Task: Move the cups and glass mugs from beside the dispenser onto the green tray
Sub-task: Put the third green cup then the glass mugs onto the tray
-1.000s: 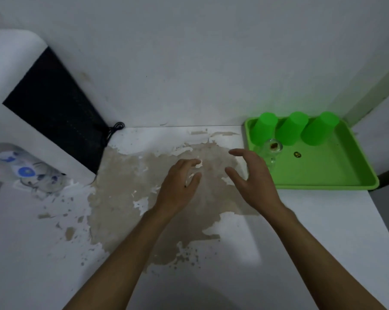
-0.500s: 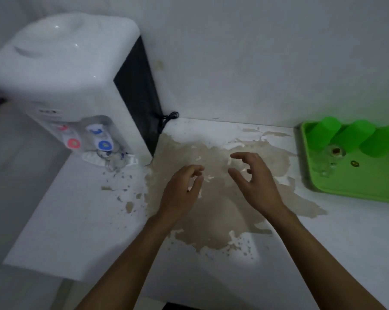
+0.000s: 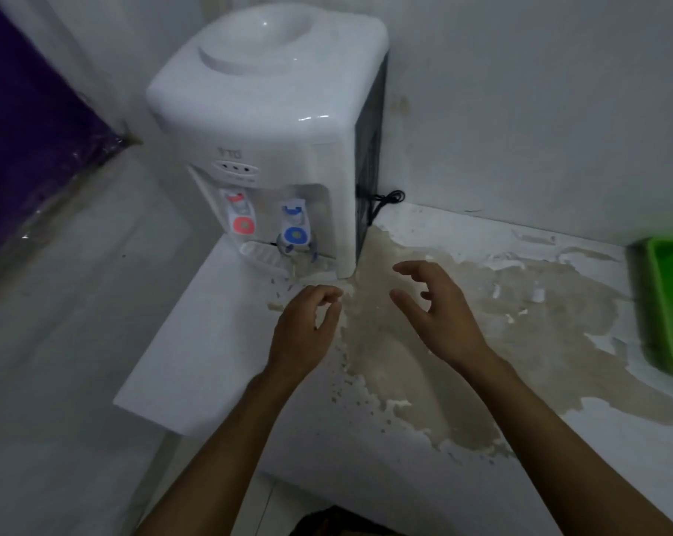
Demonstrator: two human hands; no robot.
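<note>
A white water dispenser with a red tap and a blue tap stands at the back left of the white counter. Only the left edge of the green tray shows at the far right; its cups are out of view. I see no cups or mugs beside the dispenser. My left hand hovers just in front of the dispenser's right corner, fingers loosely curled, holding nothing. My right hand hovers beside it over the counter, fingers spread and empty.
The counter has a large brown patch of peeled surface between dispenser and tray. A black power cord lies behind the dispenser by the wall. The counter's left edge drops off just left of the dispenser. A purple panel is at far left.
The view has swung left: the dispenser moved toward the centre and the tray with its green cups slid to the right edge. Both hands stayed empty and now sit nearer the dispenser.
</note>
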